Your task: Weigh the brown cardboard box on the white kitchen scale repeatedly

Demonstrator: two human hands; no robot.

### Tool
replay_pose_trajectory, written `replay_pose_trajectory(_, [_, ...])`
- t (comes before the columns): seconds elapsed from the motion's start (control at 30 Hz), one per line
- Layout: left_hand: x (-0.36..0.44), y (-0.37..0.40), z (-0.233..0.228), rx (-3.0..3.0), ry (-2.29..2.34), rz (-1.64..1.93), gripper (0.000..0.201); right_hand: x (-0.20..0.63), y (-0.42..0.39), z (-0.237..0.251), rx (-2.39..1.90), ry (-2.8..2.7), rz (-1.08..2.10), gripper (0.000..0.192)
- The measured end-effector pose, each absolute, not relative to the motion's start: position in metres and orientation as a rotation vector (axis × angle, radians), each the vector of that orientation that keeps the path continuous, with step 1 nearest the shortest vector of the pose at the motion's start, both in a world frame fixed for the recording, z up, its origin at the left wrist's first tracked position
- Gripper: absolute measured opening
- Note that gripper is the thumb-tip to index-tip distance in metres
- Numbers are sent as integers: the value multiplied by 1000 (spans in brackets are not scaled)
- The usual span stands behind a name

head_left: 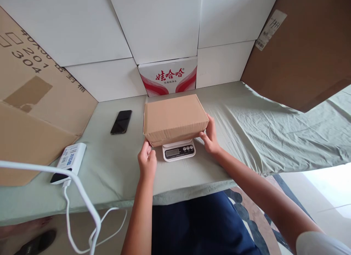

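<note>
A brown cardboard box (pixel 175 114) is held between my two hands over a white digital kitchen scale (pixel 179 151). My left hand (pixel 146 158) grips the box's near left corner, its fingers curled under the bottom edge. At the near right corner, my right hand (pixel 210 137) has its thumb on the front and its fingers along the side. The scale's display and buttons show in front of the box, while its platform is mostly hidden beneath. I cannot tell whether the box rests on the platform.
A black phone (pixel 121 122) lies left of the box. Further left are a white power bank (pixel 71 158) and a white cable (pixel 79 185). Behind stand white panels (pixel 156 24) and a red-and-white carton (pixel 168 77). Large cardboard sheets (pixel 304 53) flank the green cloth (pixel 117 163).
</note>
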State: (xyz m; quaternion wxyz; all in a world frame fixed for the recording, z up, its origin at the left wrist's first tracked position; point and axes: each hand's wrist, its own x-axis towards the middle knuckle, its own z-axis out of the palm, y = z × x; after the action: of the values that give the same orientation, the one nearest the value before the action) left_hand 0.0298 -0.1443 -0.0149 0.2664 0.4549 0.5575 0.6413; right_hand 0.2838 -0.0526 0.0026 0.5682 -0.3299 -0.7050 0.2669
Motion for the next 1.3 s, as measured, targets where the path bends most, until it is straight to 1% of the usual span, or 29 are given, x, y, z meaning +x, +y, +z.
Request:
replay_pose_trajectory(0.33, [28,-144,-20,1240,1533,1731,63,284,-52,3,-769,-1611,680,66])
replay_pose_trajectory(0.8, [28,-145,-15,1195,1465,1832,64,287,-50,2,-802,-1536,703,60])
replay_pose_trajectory(1.07, [32,-150,-3,1123,1515,1865,68,284,-52,5,-773,-1542,770,66])
replay_pose_trajectory(1.3, [34,-153,3,1016,1532,1867,72,282,-54,9,-794,-1540,751,65])
